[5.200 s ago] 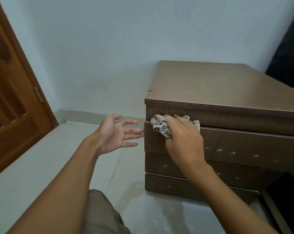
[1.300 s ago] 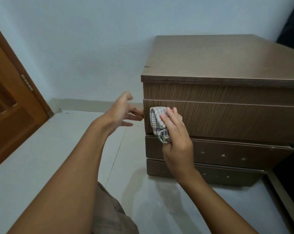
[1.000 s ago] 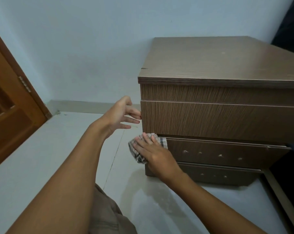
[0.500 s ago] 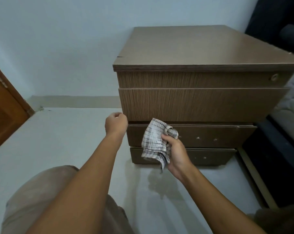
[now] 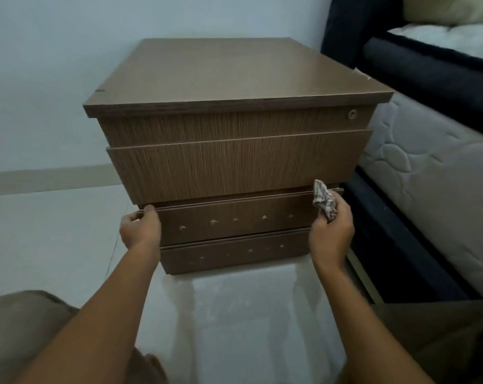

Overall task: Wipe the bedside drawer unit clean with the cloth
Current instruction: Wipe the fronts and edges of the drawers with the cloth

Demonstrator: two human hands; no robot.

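A brown wooden bedside drawer unit [image 5: 234, 79] stands on the floor in front of me, with a large upper drawer front and two lower drawers. My left hand [image 5: 140, 230] grips the top left edge of the middle drawer [image 5: 234, 217], fingers curled over it. At that drawer's right end my right hand [image 5: 331, 230] holds a bunched checked cloth [image 5: 323, 199], whose top pokes up against the drawer's upper right corner.
A bed with a dark frame [image 5: 428, 79] and quilted mattress [image 5: 428, 173] stands close to the unit's right side. A pale wall [image 5: 54, 65] lies behind, and pale tiled floor [image 5: 49, 231] spreads to the left. My knees show at the bottom corners.
My view has shifted right, square to the unit. My left hand went from a loose fist beside the unit to gripping the middle drawer's left edge. My right hand carried the cloth to the right end.
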